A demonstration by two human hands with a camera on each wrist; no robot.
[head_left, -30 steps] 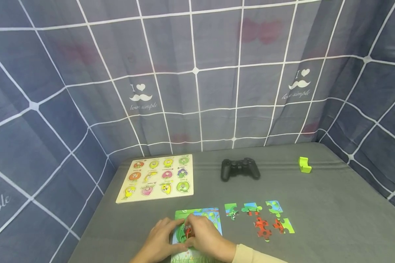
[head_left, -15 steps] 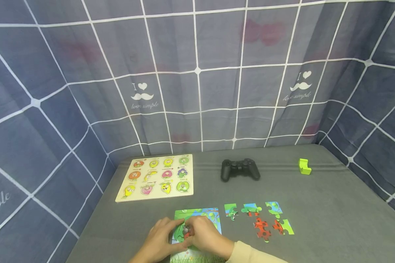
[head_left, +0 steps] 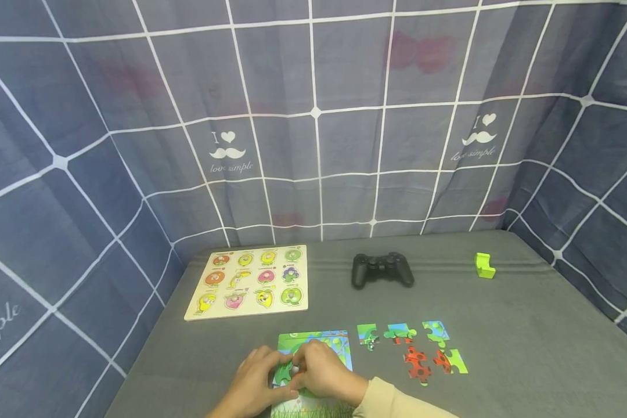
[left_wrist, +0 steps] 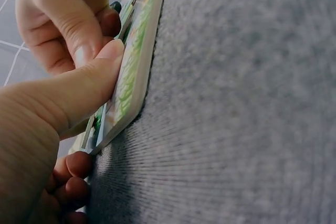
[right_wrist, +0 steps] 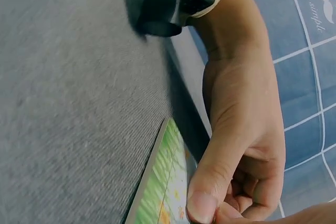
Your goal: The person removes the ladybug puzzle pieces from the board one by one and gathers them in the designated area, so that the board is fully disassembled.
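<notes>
A flat picture puzzle board [head_left: 310, 407], with printed grass along its near edge, lies in front of me. My left hand [head_left: 253, 380] holds the board at its left side. In the left wrist view its thumb [left_wrist: 105, 69] lies over the board, and the other fingertips [left_wrist: 79, 164] are at the rim. My right hand [head_left: 321, 371] is over the board's middle, pinching a small puzzle piece [head_left: 295, 370] between thumb and fingers; most of that piece is hidden. A green piece [head_left: 284, 373] shows between the hands. Both thumbs are close together in the left wrist view.
Several loose puzzle pieces lie right of the board, including a red one [head_left: 417, 366] and a blue-green one [head_left: 436, 331]. Behind stand a fruit peg board [head_left: 303, 305], a black game controller [head_left: 382, 269] and a lime-green block [head_left: 484, 266]. A checked curtain [head_left: 345, 139] surrounds the grey table.
The piece in my right hand has turned: its red part showed between the hands earlier, and now only a greyish bit does. My left hand has stayed in place.
</notes>
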